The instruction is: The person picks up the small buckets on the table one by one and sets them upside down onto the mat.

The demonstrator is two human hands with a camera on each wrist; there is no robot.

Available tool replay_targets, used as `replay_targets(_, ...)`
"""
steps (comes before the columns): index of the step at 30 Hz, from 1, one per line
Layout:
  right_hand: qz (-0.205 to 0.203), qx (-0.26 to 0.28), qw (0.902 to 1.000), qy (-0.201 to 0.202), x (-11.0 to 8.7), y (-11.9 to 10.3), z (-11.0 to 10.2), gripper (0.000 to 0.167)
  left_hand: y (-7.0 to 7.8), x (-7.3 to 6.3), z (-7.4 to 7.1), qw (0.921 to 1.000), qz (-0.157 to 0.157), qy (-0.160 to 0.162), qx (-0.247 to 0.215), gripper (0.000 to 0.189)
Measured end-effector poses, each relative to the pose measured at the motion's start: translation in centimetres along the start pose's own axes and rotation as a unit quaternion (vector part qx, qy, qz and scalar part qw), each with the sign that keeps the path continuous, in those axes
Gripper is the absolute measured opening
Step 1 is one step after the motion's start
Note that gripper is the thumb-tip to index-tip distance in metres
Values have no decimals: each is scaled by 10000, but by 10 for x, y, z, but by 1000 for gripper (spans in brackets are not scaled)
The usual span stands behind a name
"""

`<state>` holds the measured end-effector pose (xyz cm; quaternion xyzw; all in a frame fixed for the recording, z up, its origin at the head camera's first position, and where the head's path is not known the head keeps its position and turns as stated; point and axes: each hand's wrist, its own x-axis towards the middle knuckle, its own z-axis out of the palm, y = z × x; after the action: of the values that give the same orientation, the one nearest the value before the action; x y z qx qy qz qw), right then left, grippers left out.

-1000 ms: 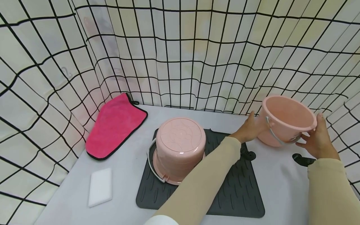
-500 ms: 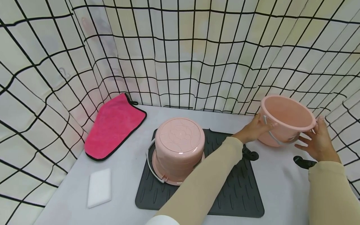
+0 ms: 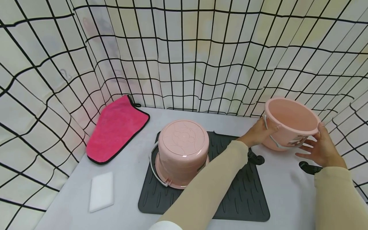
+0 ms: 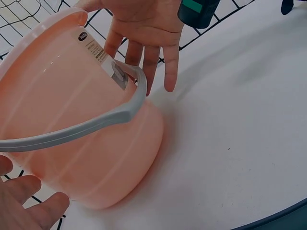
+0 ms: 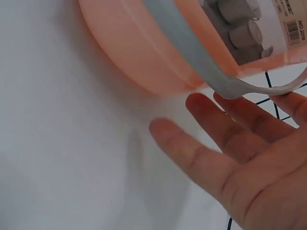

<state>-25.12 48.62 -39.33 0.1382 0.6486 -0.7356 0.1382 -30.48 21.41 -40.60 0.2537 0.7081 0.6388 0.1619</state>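
Observation:
A pink bucket (image 3: 283,137) stands at the right of the table, mouth up; whether its base touches the table is unclear. My left hand (image 3: 258,131) holds its left side, thumb across the front; its fingertips (image 4: 50,208) show beside the wall in the left wrist view. At the rim's right, my right hand (image 3: 323,150) grips with the thumb, its other fingers spread below. The grey handle (image 4: 91,125) hangs down over the bucket's label (image 5: 254,33). A second pink bucket (image 3: 184,143) sits upside down on a dark grey ridged mat (image 3: 241,195).
A pink cloth (image 3: 119,127) with black edging lies at the back left. In front of it is a white sponge block (image 3: 102,191). Black wire mesh (image 3: 184,60) encloses the white table (image 3: 72,207) at the back and both sides.
The held bucket has shifted slightly left and turned, bringing more of its label into the head view. My right hand has moved left with it. The overturned bucket stays put.

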Motion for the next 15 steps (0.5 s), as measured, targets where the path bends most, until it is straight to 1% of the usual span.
replay_targets(2,-30,225,9997,-103,0,1,2,77,-1,1,0,10000,-63,59,33,62)
replay_targets(4,-65,308,9993,-202,0,2,4,76,-2,2,1,9999,-78,46,51,61)
replay_targets(9,-246,310,9991,-159,0,3,10,72,-3,1,1,9992,-381,27,84,60)
replay_targets(11,-331,273,9990,-120,0,4,12,71,-3,0,1,9984,-541,72,141,61)
replay_targets(13,-399,269,9987,-135,0,4,13,71,-2,-1,0,9982,-561,113,199,62)
replay_targets(15,-476,269,9984,-159,-1,4,14,71,-2,-1,0,9985,-475,147,243,63)
